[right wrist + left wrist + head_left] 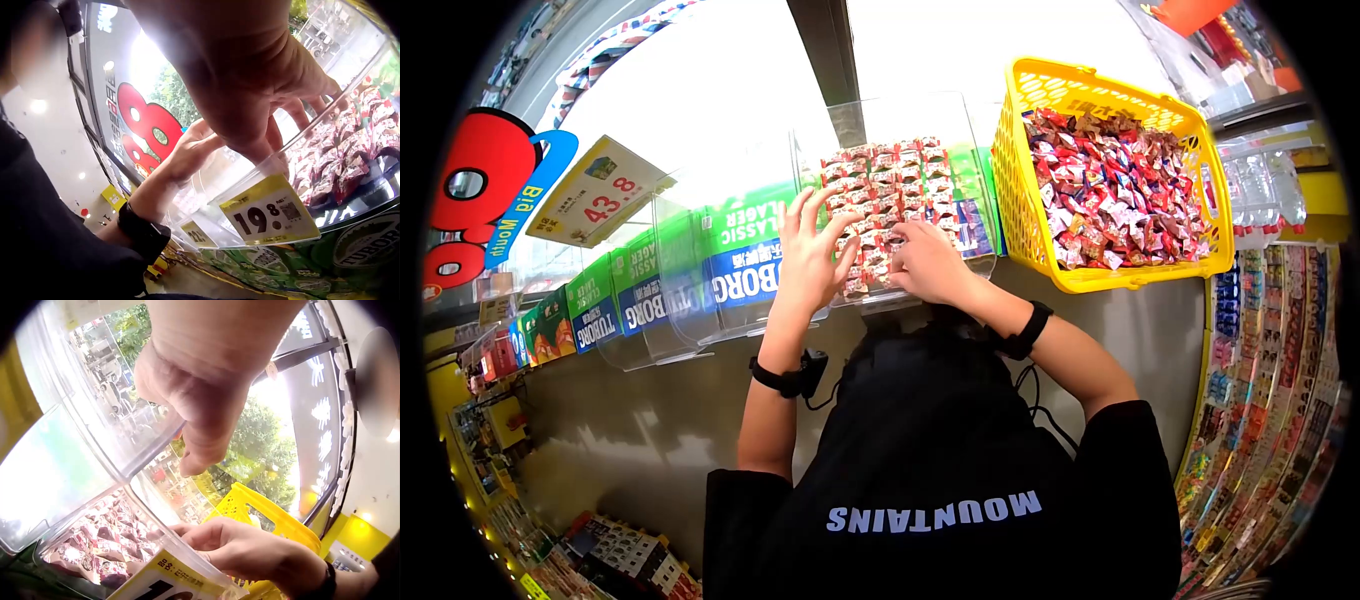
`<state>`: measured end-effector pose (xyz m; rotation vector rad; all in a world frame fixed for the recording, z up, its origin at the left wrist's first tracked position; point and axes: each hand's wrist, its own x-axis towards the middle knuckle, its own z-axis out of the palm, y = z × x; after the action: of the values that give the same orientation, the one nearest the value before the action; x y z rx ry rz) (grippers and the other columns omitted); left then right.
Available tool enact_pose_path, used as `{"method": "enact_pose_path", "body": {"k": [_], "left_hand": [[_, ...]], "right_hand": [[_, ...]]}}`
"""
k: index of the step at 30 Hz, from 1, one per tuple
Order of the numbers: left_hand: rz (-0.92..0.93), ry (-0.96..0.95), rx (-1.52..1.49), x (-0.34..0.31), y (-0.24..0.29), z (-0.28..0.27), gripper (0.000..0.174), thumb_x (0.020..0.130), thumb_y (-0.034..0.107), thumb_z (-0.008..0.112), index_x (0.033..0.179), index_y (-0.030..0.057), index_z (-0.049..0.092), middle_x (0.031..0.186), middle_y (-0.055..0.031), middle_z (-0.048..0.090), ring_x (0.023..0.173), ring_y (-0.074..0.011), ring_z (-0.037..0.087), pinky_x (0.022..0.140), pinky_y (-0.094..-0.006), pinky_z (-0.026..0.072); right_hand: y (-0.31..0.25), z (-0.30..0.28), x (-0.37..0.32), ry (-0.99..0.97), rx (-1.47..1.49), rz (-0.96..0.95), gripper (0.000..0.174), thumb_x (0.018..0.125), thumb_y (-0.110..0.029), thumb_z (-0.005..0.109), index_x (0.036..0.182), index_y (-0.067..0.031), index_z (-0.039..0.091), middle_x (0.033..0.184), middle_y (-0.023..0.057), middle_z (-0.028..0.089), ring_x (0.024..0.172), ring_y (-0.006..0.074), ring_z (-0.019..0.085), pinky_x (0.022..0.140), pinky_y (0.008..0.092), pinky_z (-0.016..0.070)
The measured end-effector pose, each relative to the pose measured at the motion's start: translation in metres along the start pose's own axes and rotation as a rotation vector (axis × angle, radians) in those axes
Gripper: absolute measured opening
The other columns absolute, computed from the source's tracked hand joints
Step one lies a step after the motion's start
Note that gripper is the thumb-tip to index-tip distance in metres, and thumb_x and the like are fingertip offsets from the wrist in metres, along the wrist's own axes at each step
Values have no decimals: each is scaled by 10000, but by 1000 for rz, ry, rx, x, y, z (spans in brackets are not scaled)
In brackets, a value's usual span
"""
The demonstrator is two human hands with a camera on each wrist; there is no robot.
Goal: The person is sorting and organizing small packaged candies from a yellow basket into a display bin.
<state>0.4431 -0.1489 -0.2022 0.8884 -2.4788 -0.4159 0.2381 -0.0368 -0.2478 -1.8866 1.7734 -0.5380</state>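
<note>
left hand [808, 258] flat, fingers spread straight, against the front wall of the clear bin [960, 140]; right hand [925, 265] reaches over that wall onto the candies [892, 178] inside (whether it pinches one, i cannot tell). a yellow basket [1013, 190] stands just right of the bin.

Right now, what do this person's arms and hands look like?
The left hand and right hand are bare. The left band and right band are black wrist straps; the left one carries a small black box. A thin black cable runs beside the right forearm. The short sleeves are black, and the shirt reads MOUNTAINS in pale letters.
</note>
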Motion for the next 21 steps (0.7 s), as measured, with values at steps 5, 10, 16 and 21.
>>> {"method": "enact_pose_path", "body": {"k": [5, 10, 16, 21], "left_hand": [[-5, 8, 1, -2, -3, 2, 392, 884, 157, 797, 1255, 262, 723, 1564, -93, 501, 1502, -421, 379, 1244, -700, 246], [-1, 19, 23, -3, -4, 5, 420, 874, 164, 810, 1268, 270, 710, 1561, -88, 490, 1497, -412, 370, 1238, -719, 233], [-17, 14, 27, -3, -3, 4, 431, 873, 163, 812, 1275, 273, 701, 1572, -92, 478, 1506, -417, 364, 1246, -717, 222], [-30, -13, 49, -2, -1, 4, 440, 870, 167, 815, 1281, 276, 703, 1577, -94, 477, 1518, -417, 354, 1249, -712, 217]], "right_hand": [[-16, 10, 22, -213, -74, 140, 213, 764, -357, 874, 812, -152, 843, 1490, 142, 606, 1422, 368, 490, 1171, 546, 362], [-9, 21, 32, -199, -290, 97, 190, 708, -334, 886, 772, -161, 838, 1489, 126, 600, 1425, 346, 482, 1170, 604, 339], [-12, 16, 30, -91, -400, 17, 223, 688, -319, 921, 823, -164, 834, 1493, 119, 593, 1391, 353, 512, 1187, 594, 343], [3, 19, 17, 27, -322, -112, 269, 753, -249, 843, 993, -129, 820, 1477, 159, 597, 1375, 380, 526, 1186, 638, 345]]}}
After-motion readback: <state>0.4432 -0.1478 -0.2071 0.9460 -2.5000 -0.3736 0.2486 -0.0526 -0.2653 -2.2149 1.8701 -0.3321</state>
